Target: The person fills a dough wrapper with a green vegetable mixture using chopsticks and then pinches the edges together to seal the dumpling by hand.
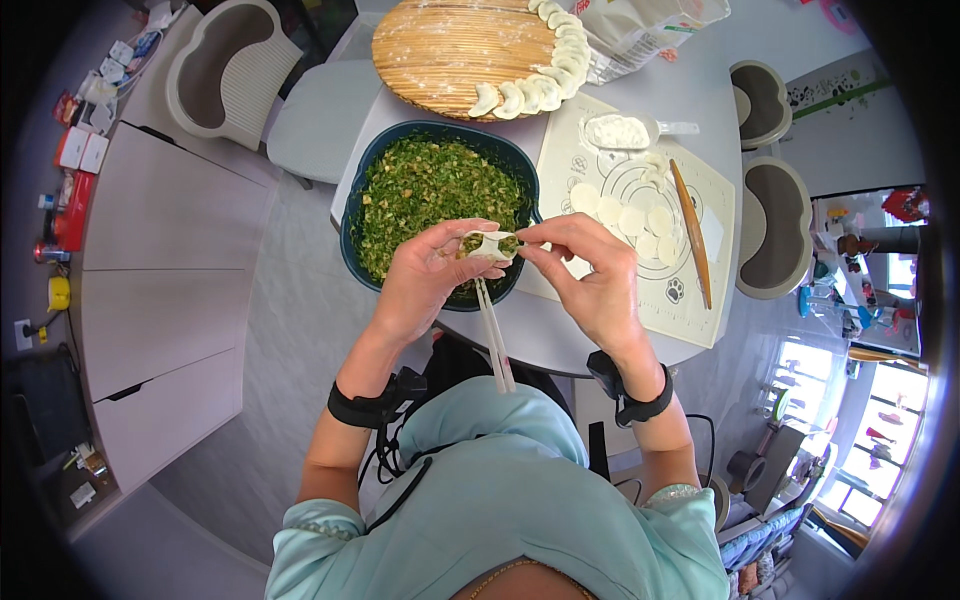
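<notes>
A partly folded dumpling point(491, 246) sits in the fingers of my left hand point(420, 281), its middle pinched together and green filling showing at both sides. The thumb and forefinger of my right hand point(592, 274) grip its right edge. Both hands are above the near part of a dark blue basin point(350, 259) full of chopped green filling point(439, 195). A pair of pale chopsticks point(495, 337) leans over the basin's near rim, thick ends towards me. To the right, round dough wrappers point(631, 220) lie on a cream pastry mat point(690, 322).
Beyond the basin, finished dumplings point(570, 49) line the right rim of a round bamboo tray point(457, 52). The mat also bears a wooden rolling pin point(691, 232) and a clear scoop of flour point(616, 131). A bag point(637, 37) stands behind. Chairs point(322, 120) flank the table.
</notes>
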Demonstrator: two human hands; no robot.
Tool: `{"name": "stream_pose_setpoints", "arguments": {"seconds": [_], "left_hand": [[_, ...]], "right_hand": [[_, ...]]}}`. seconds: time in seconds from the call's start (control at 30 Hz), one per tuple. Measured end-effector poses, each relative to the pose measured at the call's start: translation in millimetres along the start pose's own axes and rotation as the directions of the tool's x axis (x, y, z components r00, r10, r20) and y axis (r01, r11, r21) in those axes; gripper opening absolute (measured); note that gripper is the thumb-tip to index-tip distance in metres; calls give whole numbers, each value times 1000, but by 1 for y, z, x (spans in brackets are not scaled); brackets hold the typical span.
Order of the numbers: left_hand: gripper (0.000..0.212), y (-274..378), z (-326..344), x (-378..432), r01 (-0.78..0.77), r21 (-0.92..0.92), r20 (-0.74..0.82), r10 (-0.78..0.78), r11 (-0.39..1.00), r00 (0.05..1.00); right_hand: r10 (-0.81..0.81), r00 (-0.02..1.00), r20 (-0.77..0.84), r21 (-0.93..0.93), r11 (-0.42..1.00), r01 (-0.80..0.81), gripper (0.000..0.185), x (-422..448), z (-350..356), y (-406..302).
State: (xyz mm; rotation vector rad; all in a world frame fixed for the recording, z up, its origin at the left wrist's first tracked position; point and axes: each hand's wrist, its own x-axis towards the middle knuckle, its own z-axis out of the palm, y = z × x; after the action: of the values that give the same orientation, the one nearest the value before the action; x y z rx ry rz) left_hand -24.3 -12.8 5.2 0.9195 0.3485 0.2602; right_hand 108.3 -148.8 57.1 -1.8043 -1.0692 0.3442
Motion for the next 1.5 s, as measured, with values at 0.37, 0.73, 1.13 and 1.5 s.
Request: {"name": "stream_pose_setpoints", "arguments": {"seconds": [0.37,0.73,1.13,1.5], "left_hand": [[34,0,2,0,-21,-13,3,21,1000,1000],[35,-4,-5,3,-2,-103,12,4,995,1000],[36,-4,-4,5,-27,-103,31,30,994,999],[36,-5,-7,4,3,-137,60,5,991,998]], "right_hand": [[-164,986,19,-144,976,165,18,4,9,4],[-181,983,-15,-129,976,178,27,3,4,5],[-232,968,94,-239,939,249,29,3,1,0],[-195,981,-10,-179,965,190,25,0,6,7]]}}
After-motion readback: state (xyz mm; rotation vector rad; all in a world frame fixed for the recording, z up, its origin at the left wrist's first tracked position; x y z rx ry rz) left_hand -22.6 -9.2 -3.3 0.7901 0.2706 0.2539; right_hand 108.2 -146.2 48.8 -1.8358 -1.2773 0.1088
